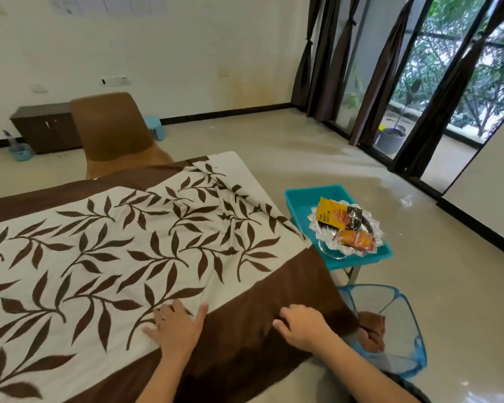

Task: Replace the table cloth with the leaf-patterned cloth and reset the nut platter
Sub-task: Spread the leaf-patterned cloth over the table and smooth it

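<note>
Your left hand (176,327) lies flat, fingers spread, on the leaf cloth (146,242); your right hand (301,328) grips its brown border. The platter (320,237) sits in a tray (361,261) nearby.

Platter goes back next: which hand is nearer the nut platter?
Right. The right hand sits on the cloth's brown border, below-left of the platter; the left hand lies farther left.

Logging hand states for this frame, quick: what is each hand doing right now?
Left hand: open, flat on the leaf-patterned cloth.
Right hand: fingers curled on the cloth's brown border; a grip cannot be told.
</note>
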The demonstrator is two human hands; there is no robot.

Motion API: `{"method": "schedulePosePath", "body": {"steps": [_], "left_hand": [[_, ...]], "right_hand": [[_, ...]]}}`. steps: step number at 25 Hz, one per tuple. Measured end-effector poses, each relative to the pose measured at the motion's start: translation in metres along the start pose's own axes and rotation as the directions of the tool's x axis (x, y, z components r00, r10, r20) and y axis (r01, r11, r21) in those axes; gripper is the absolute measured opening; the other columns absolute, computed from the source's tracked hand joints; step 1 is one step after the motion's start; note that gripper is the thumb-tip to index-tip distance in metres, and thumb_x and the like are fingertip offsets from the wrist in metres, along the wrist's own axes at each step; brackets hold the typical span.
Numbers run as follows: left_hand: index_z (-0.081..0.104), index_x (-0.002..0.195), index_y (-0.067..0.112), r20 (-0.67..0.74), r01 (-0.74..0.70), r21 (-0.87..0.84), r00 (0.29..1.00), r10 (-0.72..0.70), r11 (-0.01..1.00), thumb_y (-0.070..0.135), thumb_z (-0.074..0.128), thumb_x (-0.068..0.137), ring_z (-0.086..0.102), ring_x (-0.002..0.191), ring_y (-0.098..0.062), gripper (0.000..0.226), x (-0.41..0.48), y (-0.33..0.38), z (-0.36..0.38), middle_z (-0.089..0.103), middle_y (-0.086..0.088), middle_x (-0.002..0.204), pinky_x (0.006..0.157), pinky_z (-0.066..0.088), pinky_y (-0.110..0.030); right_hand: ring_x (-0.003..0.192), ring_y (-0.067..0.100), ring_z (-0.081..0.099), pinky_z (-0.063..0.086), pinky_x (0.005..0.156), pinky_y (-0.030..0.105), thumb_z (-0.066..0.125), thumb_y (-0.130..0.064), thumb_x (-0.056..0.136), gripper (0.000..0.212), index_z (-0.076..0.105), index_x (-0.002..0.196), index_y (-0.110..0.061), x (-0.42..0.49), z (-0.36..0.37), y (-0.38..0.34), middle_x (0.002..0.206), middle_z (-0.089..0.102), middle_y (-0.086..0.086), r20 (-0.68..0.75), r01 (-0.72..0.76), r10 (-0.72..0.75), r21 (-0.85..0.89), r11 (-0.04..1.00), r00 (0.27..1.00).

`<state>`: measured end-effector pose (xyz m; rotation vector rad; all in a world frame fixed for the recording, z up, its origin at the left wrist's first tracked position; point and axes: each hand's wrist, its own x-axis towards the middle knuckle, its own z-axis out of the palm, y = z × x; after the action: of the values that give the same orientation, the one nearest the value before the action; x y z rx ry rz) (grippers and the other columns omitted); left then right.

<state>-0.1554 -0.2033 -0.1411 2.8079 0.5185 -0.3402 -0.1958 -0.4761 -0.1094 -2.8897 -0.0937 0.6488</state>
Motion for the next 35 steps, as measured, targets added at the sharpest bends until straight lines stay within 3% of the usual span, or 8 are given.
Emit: {"method": "schedulePosePath", "body": {"steps": [5, 10, 12, 15, 17, 22, 29, 35], "left_hand": [[0.048, 0.123, 0.003, -0.204, 0.005, -0.126, 0.979, -0.030, 0.992, 0.068, 0.033, 0.085, 0.052, 0.116, -0.037, 0.077, 0.009, 0.043, 0.000, 0.056, -0.021, 0.124, 0.100, 0.039, -0.052], [0.000, 0.152, 0.030, 0.214, 0.096, -0.058, 0.973, -0.081, 0.994, 0.073, 0.028, 0.086, -0.006, 0.146, -0.039, 0.084, 0.044, 0.051, 0.006, -0.006, -0.007, 0.161, 0.114, 0.003, -0.059], [0.011, 0.151, 0.033, 0.249, 0.143, -0.050, 0.960, -0.126, 0.989, 0.081, 0.028, 0.078, 0.004, 0.146, -0.036, 0.089, 0.047, 0.056, 0.006, 0.007, -0.005, 0.160, 0.114, 0.007, -0.059], [0.041, 0.134, 0.022, -0.056, 0.188, 0.024, 0.981, -0.186, 0.982, 0.082, 0.029, 0.075, 0.052, 0.120, -0.026, 0.085, 0.048, 0.069, -0.004, 0.057, -0.003, 0.128, 0.101, 0.035, -0.050], [0.040, 0.134, 0.008, -0.189, 0.246, -0.068, 0.948, -0.255, 0.967, 0.073, 0.036, 0.082, 0.056, 0.114, -0.029, 0.084, 0.064, 0.076, -0.006, 0.061, -0.010, 0.122, 0.098, 0.041, -0.048], [0.013, 0.152, 0.017, -0.107, 0.125, -0.119, 0.985, -0.138, 0.985, 0.058, 0.041, 0.091, 0.009, 0.146, -0.034, 0.078, 0.110, 0.082, 0.001, 0.008, -0.014, 0.160, 0.117, 0.013, -0.049], [0.012, 0.153, 0.025, -0.135, 0.132, -0.203, 0.978, -0.161, 0.970, 0.058, 0.038, 0.093, 0.003, 0.147, -0.034, 0.073, 0.186, 0.068, -0.024, 0.003, -0.011, 0.160, 0.117, 0.006, -0.052], [0.008, 0.152, 0.028, -0.223, 0.248, -0.167, 0.933, -0.281, 0.954, 0.068, 0.029, 0.088, 0.003, 0.146, -0.038, 0.079, 0.267, 0.050, -0.045, 0.002, -0.013, 0.160, 0.114, 0.005, -0.057]], "right_hand": [[0.145, 0.024, 0.021, 0.027, 0.115, 0.041, 0.041, -0.043, 0.097, 0.058, 0.023, 0.150, -0.028, 0.064, -0.040, 0.035, 0.159, 0.018, 0.003, -0.073, 0.095, -0.089, 0.081, 0.992, 0.993], [0.149, 0.025, 0.000, 0.006, 0.119, 0.044, 0.039, -0.054, 0.093, 0.070, 0.005, 0.152, -0.036, 0.092, -0.030, 0.081, 0.162, -0.002, 0.002, 0.009, 0.122, -0.122, -0.035, 0.992, 0.992], [0.143, 0.027, 0.020, 0.020, 0.116, 0.044, 0.041, -0.053, 0.092, 0.065, 0.020, 0.149, -0.030, 0.093, -0.035, 0.083, 0.157, 0.020, 0.006, -0.036, 0.089, -0.092, -0.056, 0.994, 0.995], [0.126, 0.024, 0.040, 0.035, 0.104, 0.037, 0.041, -0.041, 0.094, 0.049, 0.037, 0.137, -0.018, 0.121, -0.062, 0.075, 0.139, 0.043, 0.007, -0.139, 0.119, -0.133, -0.104, 0.987, 0.981], [0.133, 0.025, 0.035, 0.033, 0.109, 0.036, 0.042, -0.037, 0.096, 0.052, 0.033, 0.142, -0.015, 0.159, -0.083, 0.072, 0.146, 0.037, 0.009, -0.182, 0.175, -0.182, -0.052, 0.983, 0.966], [0.148, 0.027, -0.005, 0.004, 0.119, 0.042, 0.038, -0.043, 0.097, 0.069, 0.002, 0.153, -0.025, 0.255, -0.100, 0.065, 0.161, -0.004, 0.005, -0.033, 0.361, -0.368, -0.120, 0.925, 0.929], [0.144, 0.035, 0.019, 0.017, 0.116, 0.056, 0.016, -0.049, 0.096, 0.062, 0.027, 0.149, -0.018, 0.290, -0.093, 0.079, 0.155, 0.025, 0.014, -0.327, -0.096, 0.072, -0.059, 0.994, 0.942], [0.148, 0.026, -0.009, -0.003, 0.118, 0.038, 0.025, -0.043, 0.099, 0.063, 0.001, 0.153, -0.020, 0.393, -0.131, -0.014, 0.160, -0.008, 0.006, -0.187, 0.357, -0.347, 0.020, 0.934, 0.919]]}}
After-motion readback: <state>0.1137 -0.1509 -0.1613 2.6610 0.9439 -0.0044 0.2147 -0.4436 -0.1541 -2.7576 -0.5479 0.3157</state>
